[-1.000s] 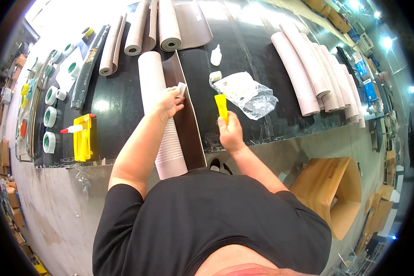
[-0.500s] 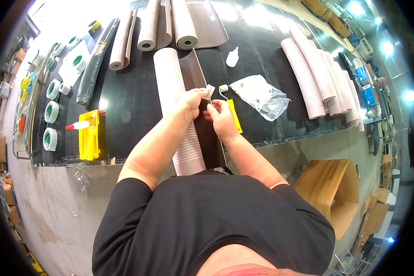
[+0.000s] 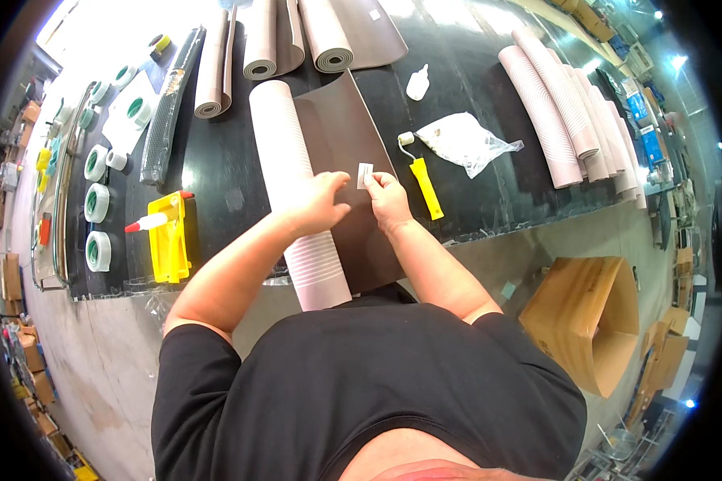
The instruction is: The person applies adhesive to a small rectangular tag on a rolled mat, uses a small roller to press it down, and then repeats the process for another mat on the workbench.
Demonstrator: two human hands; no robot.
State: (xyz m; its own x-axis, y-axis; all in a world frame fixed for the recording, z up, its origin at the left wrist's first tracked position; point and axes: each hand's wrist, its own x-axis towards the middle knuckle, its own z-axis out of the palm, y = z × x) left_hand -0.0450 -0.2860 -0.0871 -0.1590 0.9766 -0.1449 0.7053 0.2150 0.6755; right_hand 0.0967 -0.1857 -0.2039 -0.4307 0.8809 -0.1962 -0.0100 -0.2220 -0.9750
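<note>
A black table (image 3: pixel 473 96) is filling the upper half, bearing a partly unrolled pink mat (image 3: pixel 273 120) at centre. At lower right, a cardboard box (image 3: pixel 565 309) is standing open, its inside mostly hidden. Right of centre, a plastic bag (image 3: pixel 457 140) is showing something white, too unclear to name. At left, a yellow tray (image 3: pixel 167 258) is sitting under or beside a red-tipped bottle (image 3: pixel 152 221); I cannot tell which. The left hand (image 3: pixel 313 204), fingers spread, is stretching over the mat's roll. At centre, the right hand (image 3: pixel 389 200) is pinching a white label (image 3: pixel 364 175) over the mat's dark face.
</note>
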